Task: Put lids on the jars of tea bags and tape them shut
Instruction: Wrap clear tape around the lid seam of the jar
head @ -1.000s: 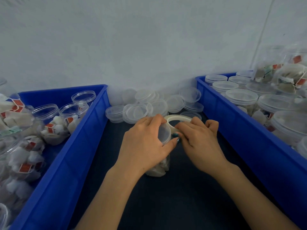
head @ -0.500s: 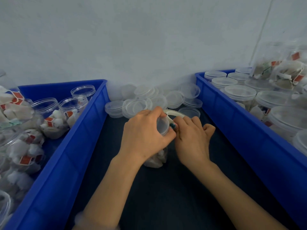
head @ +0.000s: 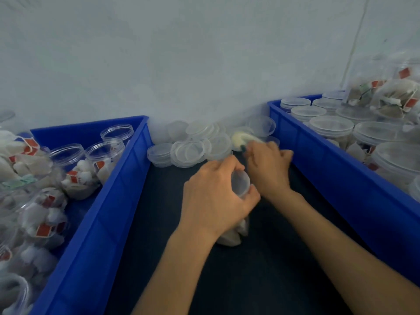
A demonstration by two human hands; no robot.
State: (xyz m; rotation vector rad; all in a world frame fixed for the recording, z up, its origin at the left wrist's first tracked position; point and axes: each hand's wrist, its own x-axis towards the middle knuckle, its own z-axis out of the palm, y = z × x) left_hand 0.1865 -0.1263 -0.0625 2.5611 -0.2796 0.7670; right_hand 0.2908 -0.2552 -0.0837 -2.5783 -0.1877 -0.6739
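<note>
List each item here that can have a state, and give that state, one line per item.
Jar: lid on, gripped by left hand; whether it is taped cannot be told.
Tape roll: held up by right hand, blurred.
Left-bin jars: open, no lids.
Right-bin jars: lids on.
Loose lids: piled loose, on no jar.
</note>
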